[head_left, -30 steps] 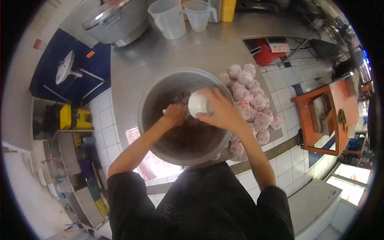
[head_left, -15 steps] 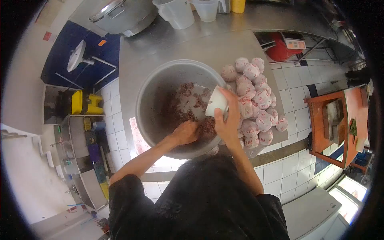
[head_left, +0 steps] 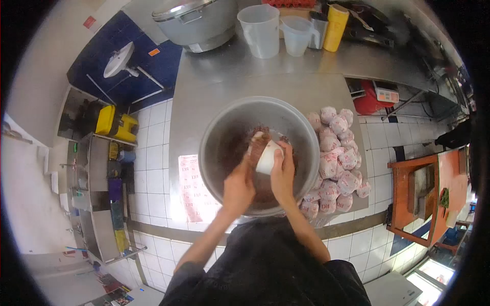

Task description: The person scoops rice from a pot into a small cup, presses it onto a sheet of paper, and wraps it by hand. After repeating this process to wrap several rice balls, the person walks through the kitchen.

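A big grey metal pot [head_left: 210, 148] stands on the table, with dark reddish-brown cooked rice [head_left: 265, 196] in it. Inside its rim, my right hand [head_left: 284, 176] is closed around a small white cup [head_left: 269, 159], which is tipped toward the left. Rice fills the cup's mouth and bulges out of it. My left hand [head_left: 240, 187] is at that mouth, its fingers curled against a clump of rice; the fingertips are slightly blurred and partly hidden.
Several paper-wrapped balls [head_left: 337, 168] with red print are heaped right of the pot. Printed wrapping sheets [head_left: 191, 186] lie on the left. Behind are a large lidded pot [head_left: 199, 28], plastic jugs [head_left: 259, 33] and a yellow roll [head_left: 336, 28]. An orange cart [head_left: 454, 173] stands far right.
My left hand has come up from the rice in the pot to the cup's mouth, bringing rice. The cup is now heaped with rice. The view has shifted, showing more of the table's back.
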{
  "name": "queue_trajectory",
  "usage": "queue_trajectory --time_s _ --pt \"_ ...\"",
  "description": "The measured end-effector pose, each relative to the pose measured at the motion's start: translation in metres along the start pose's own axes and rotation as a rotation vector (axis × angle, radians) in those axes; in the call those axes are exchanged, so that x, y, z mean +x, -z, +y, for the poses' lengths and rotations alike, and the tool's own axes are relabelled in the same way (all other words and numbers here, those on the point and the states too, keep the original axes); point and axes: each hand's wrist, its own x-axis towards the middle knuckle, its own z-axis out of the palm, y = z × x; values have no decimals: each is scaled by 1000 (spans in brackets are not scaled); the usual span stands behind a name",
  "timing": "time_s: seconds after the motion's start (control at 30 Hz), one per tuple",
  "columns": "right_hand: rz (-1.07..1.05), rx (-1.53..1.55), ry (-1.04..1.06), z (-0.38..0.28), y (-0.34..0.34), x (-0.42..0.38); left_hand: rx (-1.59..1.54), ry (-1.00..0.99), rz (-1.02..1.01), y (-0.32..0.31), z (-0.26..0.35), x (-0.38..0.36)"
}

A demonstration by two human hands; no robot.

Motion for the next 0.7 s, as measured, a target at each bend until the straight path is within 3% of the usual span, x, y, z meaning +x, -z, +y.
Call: queue_trajectory --time_s 0.07,0.17,0.2,0.27,0.3,0.37,0.43,0.53,0.57,0.63,0.67,0.7 --pt "103 274 -217 -4 -18 3 122 -45 14 -10 6 -16" --pt "78 393 -355 12 -23 10 158 -11 -123 -2 4 -22" --pt "79 388 -354 18 -22 13 199 -128 -94 3 4 -24" --pt "73 702 -544 32 -19 17 212 -145 -122 15 3 -21" --pt "75 702 -542 32 -16 20 231 -174 -151 22 1 -15" --pt "-75 990 -645 30 -5 23 111 -196 2 32 -15 -3" --pt "-128 1041 -621 24 13 27 60 -25 -67 48 -14 15" --pt "-220 1067 -472 14 38 30 334 -74 -172 49 -38 61" --pt "-214 1065 -479 12 45 26 445 -136 -197 37 -61 77" --pt "-79 873 -274 11 56 22 675 -72 -452 13 -87 111" --pt "-21 763 -141 18 61 23 677 -76 -452 -7 -102 123" --pt "-12 768 -140 19 68 21 666 -61 -466 -32 -117 133"
